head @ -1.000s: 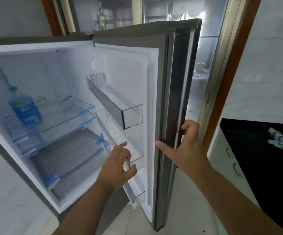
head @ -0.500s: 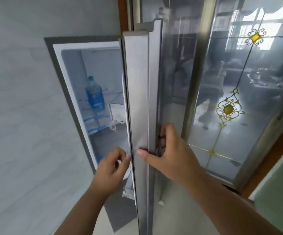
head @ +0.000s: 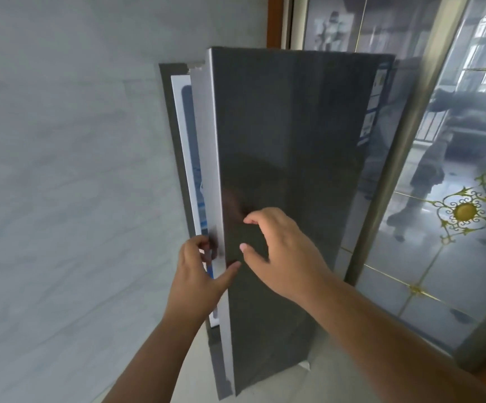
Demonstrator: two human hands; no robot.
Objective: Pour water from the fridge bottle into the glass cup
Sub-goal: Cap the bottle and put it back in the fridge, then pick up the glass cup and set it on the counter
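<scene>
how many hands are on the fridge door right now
2. The left hand grips the fridge door's opening edge, fingers curled round it by the narrow gap. The right hand is at the door's front face, fingers spread. No other hands show.

Pale tiled floor [head: 279, 385]; grey fridge [head: 288, 170] standing on it.

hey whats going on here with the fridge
A person stands at a fridge whose grey door is nearly shut, with only a thin strip of the white interior showing. The left hand curls round the door's edge, and the right hand hovers at its front. No bottle or cup is in view.
</scene>
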